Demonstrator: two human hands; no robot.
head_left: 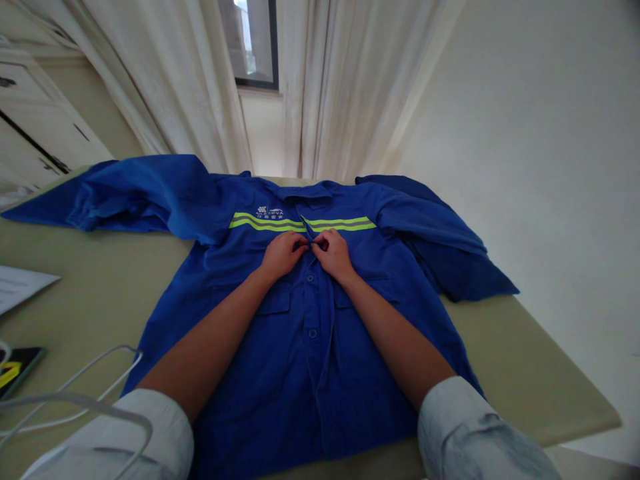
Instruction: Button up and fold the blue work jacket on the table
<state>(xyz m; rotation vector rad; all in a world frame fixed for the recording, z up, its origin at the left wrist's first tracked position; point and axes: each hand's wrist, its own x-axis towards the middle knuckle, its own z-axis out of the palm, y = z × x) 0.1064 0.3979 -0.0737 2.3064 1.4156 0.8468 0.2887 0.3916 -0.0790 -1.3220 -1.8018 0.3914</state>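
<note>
A blue work jacket (270, 413) lies spread on the table, front up, collar away from me. It has a yellow-green reflective stripe (343, 225) across the chest and white lettering above it on the left. At the front opening, just below the stripe, my left hand (285, 253) pinches the placket edge. My right hand (333, 253) pinches it from the other side, fingertips nearly meeting. Whatever button sits between the fingers is hidden. Lower down, the placket shows a button (311, 278) and another button (313, 333), with the overlapping flap lying apart from them.
The jacket rests on a greenish table (540, 373) whose right edge runs beside the wall. On the left are a paper sheet (23, 287), a dark flat object with a yellow mark (20, 370) and a white cable (95, 400). Pale curtains (345, 87) hang behind.
</note>
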